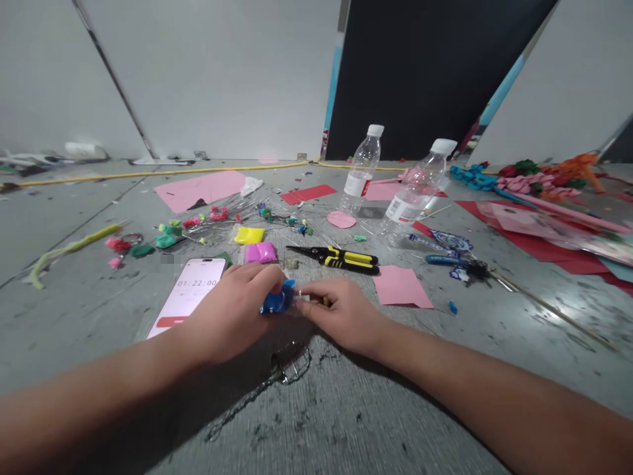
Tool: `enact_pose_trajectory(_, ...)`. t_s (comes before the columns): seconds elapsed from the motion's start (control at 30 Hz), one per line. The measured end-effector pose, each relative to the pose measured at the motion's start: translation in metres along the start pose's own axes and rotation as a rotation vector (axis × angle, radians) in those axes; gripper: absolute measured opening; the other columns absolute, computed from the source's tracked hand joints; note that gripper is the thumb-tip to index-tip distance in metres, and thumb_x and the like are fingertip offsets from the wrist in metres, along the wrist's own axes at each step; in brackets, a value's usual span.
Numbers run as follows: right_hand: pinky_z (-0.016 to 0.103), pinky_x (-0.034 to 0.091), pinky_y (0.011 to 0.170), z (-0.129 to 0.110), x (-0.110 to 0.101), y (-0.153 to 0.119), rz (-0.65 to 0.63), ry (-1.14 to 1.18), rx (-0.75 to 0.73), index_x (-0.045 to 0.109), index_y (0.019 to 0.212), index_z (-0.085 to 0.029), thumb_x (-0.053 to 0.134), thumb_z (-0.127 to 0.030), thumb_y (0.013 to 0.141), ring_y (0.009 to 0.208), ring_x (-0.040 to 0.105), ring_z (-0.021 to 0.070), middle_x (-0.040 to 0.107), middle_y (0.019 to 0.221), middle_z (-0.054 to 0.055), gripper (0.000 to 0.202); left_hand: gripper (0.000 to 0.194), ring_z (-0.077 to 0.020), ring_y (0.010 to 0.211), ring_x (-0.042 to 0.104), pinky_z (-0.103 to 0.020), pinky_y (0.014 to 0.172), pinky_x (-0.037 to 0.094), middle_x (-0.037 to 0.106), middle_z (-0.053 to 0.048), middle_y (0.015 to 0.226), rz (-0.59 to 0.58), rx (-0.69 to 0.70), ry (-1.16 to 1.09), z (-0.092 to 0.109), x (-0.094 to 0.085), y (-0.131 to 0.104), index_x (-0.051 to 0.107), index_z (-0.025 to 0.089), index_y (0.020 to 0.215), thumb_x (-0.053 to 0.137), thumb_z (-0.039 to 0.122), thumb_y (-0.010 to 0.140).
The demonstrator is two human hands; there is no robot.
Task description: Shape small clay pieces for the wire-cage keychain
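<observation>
My left hand point(242, 305) is closed around a small packet of blue modelling clay point(277, 298), fingers curled over its top. Thumb and forefinger of my right hand point(341, 311) pinch the transparent plastic wrapper point(297, 295) at the packet's right end. Below both hands, a fine metal chain with a wire piece point(291, 366) lies on the floor. Just beyond them are a magenta clay packet point(260, 252), a yellow one point(249, 235) and black-and-yellow pliers point(341, 257). A phone showing a timer point(195, 290) lies beside my left hand, which partly covers it.
Two plastic bottles point(363, 168) stand behind the pliers, near a pink paper square point(403, 287). At left are beaded pieces point(171, 234) and a yellow-green stem point(74, 249). Keys point(477, 269) and a long thin stick point(554, 309) lie right. Red paper sheets point(534, 244) spread farther right.
</observation>
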State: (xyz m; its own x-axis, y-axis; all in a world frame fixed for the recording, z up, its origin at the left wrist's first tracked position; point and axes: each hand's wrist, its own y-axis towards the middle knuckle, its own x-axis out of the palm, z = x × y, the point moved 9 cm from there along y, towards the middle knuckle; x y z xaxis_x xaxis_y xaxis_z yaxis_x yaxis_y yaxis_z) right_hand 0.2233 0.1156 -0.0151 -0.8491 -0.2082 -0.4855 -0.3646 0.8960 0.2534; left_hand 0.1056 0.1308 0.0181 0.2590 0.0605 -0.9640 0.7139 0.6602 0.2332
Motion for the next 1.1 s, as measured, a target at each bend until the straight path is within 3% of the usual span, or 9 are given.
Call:
enact_pose_trajectory(0.17, 0.026, 0.025, 0.055, 0.005, 0.008, 0.000, -0.084, 0.174, 0.133, 0.068, 0.081, -0.019, 0.063, -0.017, 0.091, 0.058, 0.033, 0.0108, 0.037, 0.061, -0.008, 0.011, 0.019, -0.0290, 0.086, 0.070, -0.038, 0.071, 0.050, 0.076, -0.011, 0.095, 0.024, 0.005, 0.030, 0.008, -0.003, -0.004, 0.066, 0.018, 0.098, 0.066, 0.008, 0.082)
enact_pose_trajectory(0.3, 0.027, 0.023, 0.054, 0.010, 0.011, -0.001, -0.073, 0.258, 0.208, 0.072, 0.086, -0.018, 0.066, -0.021, 0.090, 0.056, 0.032, 0.0107, 0.038, 0.057, -0.010, 0.007, 0.012, -0.0294, 0.087, 0.071, -0.037, 0.072, 0.051, 0.077, -0.011, 0.096, 0.022, 0.029, 0.045, 0.014, -0.003, -0.007, 0.067, 0.018, 0.096, 0.070, 0.011, 0.087)
enact_pose_trajectory(0.43, 0.026, 0.023, 0.054, 0.012, 0.010, -0.003, -0.006, 0.376, 0.266, 0.068, 0.075, -0.019, 0.068, -0.020, 0.083, 0.056, 0.035, 0.0103, 0.043, 0.056, -0.009, 0.008, 0.010, -0.0287, 0.085, 0.071, -0.035, 0.071, 0.050, 0.077, -0.011, 0.094, 0.005, 0.035, 0.058, 0.019, 0.001, -0.008, 0.067, 0.017, 0.092, 0.074, 0.012, 0.088)
enact_pose_trajectory(0.57, 0.025, 0.028, 0.055, 0.013, 0.008, -0.004, 0.057, 0.466, 0.285, 0.068, 0.070, -0.019, 0.070, -0.023, 0.077, 0.058, 0.042, 0.0103, 0.053, 0.060, -0.006, 0.009, 0.012, -0.0283, 0.074, 0.070, -0.034, 0.062, 0.043, 0.075, -0.010, 0.084, -0.017, -0.016, 0.086, 0.020, -0.002, -0.007, 0.066, 0.017, 0.093, 0.076, 0.015, 0.088)
enact_pose_trajectory(0.63, 0.025, 0.027, 0.051, 0.018, 0.006, -0.004, 0.107, 0.543, 0.307, 0.064, 0.069, -0.020, 0.068, -0.029, 0.077, 0.053, 0.039, 0.0097, 0.050, 0.056, -0.007, 0.013, 0.011, -0.0285, 0.068, 0.069, -0.034, 0.058, 0.038, 0.075, -0.010, 0.081, -0.041, -0.072, 0.112, 0.018, -0.006, -0.006, 0.066, 0.016, 0.097, 0.074, 0.018, 0.090)
enact_pose_trajectory(0.73, 0.024, 0.019, 0.043, 0.030, -0.002, -0.003, 0.211, 0.687, 0.346, 0.044, 0.066, -0.026, 0.059, -0.038, 0.079, 0.044, 0.023, 0.0083, 0.031, 0.050, -0.012, 0.023, 0.019, -0.0324, 0.071, 0.071, -0.035, 0.059, 0.034, 0.075, -0.010, 0.082, -0.149, -0.232, 0.209, 0.002, -0.009, -0.004, 0.065, 0.017, 0.108, 0.073, 0.022, 0.091)
enact_pose_trajectory(0.8, 0.024, 0.016, 0.040, 0.038, -0.010, -0.001, 0.279, 0.767, 0.355, 0.033, 0.067, -0.028, 0.055, -0.041, 0.078, 0.043, 0.018, 0.0080, 0.024, 0.052, -0.013, 0.028, 0.032, -0.0352, 0.073, 0.072, -0.036, 0.059, 0.032, 0.076, -0.012, 0.084, -0.160, -0.283, 0.237, -0.009, -0.014, -0.001, 0.063, 0.017, 0.120, 0.074, 0.030, 0.093)
enact_pose_trajectory(0.93, 0.022, 0.013, 0.039, 0.046, -0.014, 0.006, 0.298, 0.846, 0.363, 0.036, 0.070, -0.027, 0.062, -0.047, 0.080, 0.043, 0.019, 0.0073, 0.029, 0.053, -0.012, 0.034, 0.033, -0.0342, 0.072, 0.071, -0.036, 0.058, 0.034, 0.076, -0.013, 0.084, -0.145, -0.347, 0.249, -0.039, -0.019, 0.005, 0.063, 0.018, 0.113, 0.072, 0.045, 0.096)
enact_pose_trajectory(1.1, 0.022, 0.014, 0.040, 0.047, -0.001, 0.008, 0.203, 0.862, 0.352, 0.046, 0.075, -0.026, 0.073, -0.050, 0.082, 0.043, 0.027, 0.0069, 0.042, 0.058, -0.010, 0.037, 0.029, -0.0381, 0.086, 0.073, -0.042, 0.069, 0.049, 0.077, -0.019, 0.098, -0.088, -0.365, 0.249, -0.073, -0.016, 0.013, 0.066, 0.017, 0.108, 0.066, 0.044, 0.099)
